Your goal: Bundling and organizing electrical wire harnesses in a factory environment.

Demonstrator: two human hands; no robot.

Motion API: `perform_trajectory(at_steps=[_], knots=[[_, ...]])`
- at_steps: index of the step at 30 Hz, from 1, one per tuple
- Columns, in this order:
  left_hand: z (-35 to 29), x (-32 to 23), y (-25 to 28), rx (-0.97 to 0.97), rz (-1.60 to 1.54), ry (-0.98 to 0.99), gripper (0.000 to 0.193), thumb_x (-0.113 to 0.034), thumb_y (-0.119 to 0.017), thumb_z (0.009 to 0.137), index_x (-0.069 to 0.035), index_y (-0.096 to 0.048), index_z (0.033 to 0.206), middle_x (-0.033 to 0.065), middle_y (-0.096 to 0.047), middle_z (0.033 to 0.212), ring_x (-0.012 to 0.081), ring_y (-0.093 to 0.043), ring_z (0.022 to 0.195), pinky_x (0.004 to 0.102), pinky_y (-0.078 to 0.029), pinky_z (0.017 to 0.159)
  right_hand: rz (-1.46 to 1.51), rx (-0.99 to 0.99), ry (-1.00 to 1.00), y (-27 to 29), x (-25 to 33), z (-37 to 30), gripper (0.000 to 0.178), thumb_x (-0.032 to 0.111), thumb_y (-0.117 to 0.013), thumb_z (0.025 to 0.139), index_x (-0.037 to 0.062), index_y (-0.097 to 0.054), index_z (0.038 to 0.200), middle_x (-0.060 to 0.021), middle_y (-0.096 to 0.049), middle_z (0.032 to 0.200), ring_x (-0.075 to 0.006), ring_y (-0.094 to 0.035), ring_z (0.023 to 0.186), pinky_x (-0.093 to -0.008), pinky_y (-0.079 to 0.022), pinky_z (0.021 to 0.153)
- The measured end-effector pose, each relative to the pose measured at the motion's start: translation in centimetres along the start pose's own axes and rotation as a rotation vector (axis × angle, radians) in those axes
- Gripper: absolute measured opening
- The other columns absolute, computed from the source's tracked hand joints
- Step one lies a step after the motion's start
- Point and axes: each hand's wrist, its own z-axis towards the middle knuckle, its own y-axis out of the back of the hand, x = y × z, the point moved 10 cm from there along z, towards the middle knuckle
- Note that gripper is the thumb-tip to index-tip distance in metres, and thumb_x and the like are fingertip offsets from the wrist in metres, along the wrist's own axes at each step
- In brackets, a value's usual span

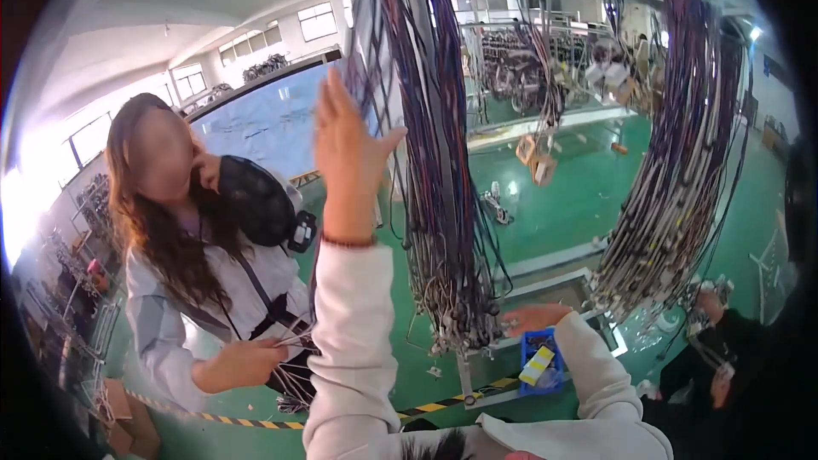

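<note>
- Left hand (348, 140): raised upright, fingers extended, thumb spread wide toward the hanging wire bundle; nothing seen in its grasp; contact at the thumb cannot be confirmed
- Right hand (537, 318): lower, reaching left, fingers extended at the bundle's lower end; whether it grips any strand cannot be told
- Wire bundle (439, 162): dark and purplish strands, hanging vertically at centre, between the two hands
- Connector ends (460, 319): clustered at the bundle's foot, just left of the right hand
- Blue bin (542, 388): near side, below the right hand, containing a yellow-and-white item (537, 366)
- Second wire bundle (673, 145): hanging on the right, well apart from the first
- Co-worker (162, 324): on the left, one hand holding thin wires (296, 339)
- Striped tape (247, 422): yellow and black, on the green floor (537, 204), near side
</note>
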Motion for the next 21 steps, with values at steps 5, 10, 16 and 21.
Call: perform_trajectory(at_steps=[5, 10, 16, 21], knots=[[1.6, 7.2, -9.9, 0.623, -0.712, 0.466, 0.062, -0.007, -0.062, 0.073, 0.000, -0.029, 0.125, 0.0074, -0.061, 0.072, 0.0090, -0.043, 0.040, 0.0228, -0.034, 0.037, -0.212, -0.122, 0.169, 14.8, 16.8, -7.7, 0.041, 0.027, -0.057, 0.084, 0.0057, -0.049, 0.118, -0.0060, -0.056, 0.114, -0.0182, -0.052, 0.103, -0.0327, -0.042, 0.086], [7.7, 6.3, -4.6, 0.768, -1.043, 0.632, 0.027, -0.011, -0.063, 0.077, 0.000, -0.050, 0.098, -0.0004, -0.049, 0.066, 0.0026, -0.033, 0.044, 0.0165, -0.022, 0.037, 0.050, -0.535, 0.548, 26.8, 34.3, -17.6, 0.024, 0.015, -0.058, 0.083, 0.0033, -0.057, 0.104, -0.0029, -0.059, 0.097, -0.0120, -0.056, 0.084, -0.0262, -0.046, 0.077], [13.5, 2.8, -2.1, 0.820, -0.945, 0.368, 0.048, -0.012, -0.067, 0.075, 0.004, -0.044, 0.113, -0.0021, -0.042, 0.063, 0.0025, -0.030, 0.046, 0.0180, -0.021, 0.038, -0.035, -0.705, 0.826, 28.8, 45.8, -22.2, 0.017, 0.009, -0.055, 0.083, -0.0009, -0.058, 0.097, -0.0042, -0.061, 0.088, -0.0091, -0.056, 0.077, -0.0232, -0.047, 0.070], [20.3, -0.6, 0.7, 0.647, -0.919, 0.193, 0.049, -0.016, -0.064, 0.078, 0.004, -0.044, 0.119, -0.0026, -0.052, 0.068, 0.0010, -0.032, 0.050, 0.0150, -0.024, 0.041, -0.100, -1.153, 1.210, 33.0, 52.5, -26.5, 0.020, 0.010, -0.053, 0.084, -0.0010, -0.057, 0.100, -0.0061, -0.061, 0.090, -0.0114, -0.057, 0.080, -0.0231, -0.046, 0.074]])
